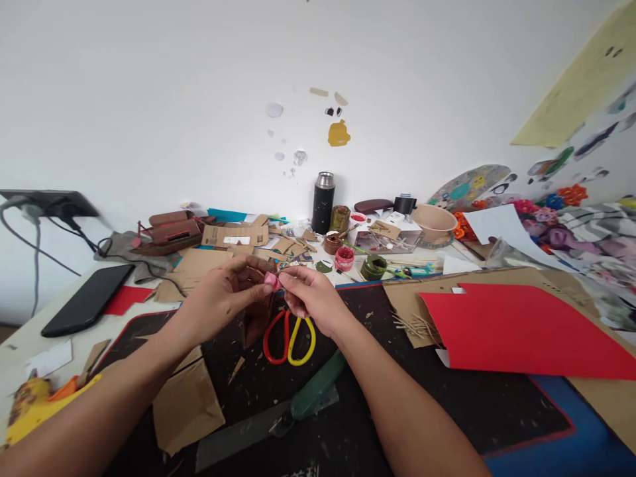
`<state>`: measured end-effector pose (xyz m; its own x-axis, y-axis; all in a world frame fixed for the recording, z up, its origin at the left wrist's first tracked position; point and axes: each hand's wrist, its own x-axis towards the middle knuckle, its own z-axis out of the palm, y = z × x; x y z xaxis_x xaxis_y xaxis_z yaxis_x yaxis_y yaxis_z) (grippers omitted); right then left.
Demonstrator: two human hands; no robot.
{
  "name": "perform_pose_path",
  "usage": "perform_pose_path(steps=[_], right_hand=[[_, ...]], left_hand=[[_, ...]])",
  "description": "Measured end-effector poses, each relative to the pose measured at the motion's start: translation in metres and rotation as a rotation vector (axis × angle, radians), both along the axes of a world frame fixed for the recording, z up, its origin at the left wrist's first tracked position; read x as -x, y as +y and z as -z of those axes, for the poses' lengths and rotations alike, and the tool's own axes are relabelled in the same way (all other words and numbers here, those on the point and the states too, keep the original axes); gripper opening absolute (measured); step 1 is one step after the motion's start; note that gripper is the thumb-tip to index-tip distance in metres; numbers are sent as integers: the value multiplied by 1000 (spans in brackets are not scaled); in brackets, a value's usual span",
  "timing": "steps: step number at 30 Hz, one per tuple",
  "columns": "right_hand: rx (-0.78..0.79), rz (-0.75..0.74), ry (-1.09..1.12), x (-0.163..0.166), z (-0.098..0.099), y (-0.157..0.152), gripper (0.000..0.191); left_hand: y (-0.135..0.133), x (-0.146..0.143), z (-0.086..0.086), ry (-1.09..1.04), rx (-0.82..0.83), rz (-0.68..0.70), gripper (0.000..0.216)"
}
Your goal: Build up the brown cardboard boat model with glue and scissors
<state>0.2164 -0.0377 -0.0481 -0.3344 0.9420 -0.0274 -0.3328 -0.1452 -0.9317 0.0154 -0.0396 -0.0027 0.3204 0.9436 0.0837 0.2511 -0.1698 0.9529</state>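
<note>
Both my hands meet above the black cutting mat [447,397]. My left hand [226,291] and my right hand [311,295] pinch a small pink piece [271,281] between their fingertips, fingers closed on it. Just below them stands a small brown cardboard piece [256,321]. A pair of scissors with one red and one yellow handle [289,338] lies on the mat under my right hand. A green-handled knife [313,391] lies between my forearms.
A red paper sheet [521,328] lies on cardboard at right, toothpicks [410,324] beside it. Paint jars [358,262], a black flask [322,202] and a bowl [434,222] stand at the back. A phone [87,298] lies left, a yellow glue gun [34,404] near left.
</note>
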Motion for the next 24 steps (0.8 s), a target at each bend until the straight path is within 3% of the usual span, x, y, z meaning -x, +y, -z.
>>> perform_pose_path(steps=[11,24], right_hand=[[16,-4,4,0,-3,-2,57],[31,1,1,-1,-1,-2,52]], left_hand=[[5,-2,-4,-93,31,-41,50],[2,-1,-4,-19,-22,-23,48]])
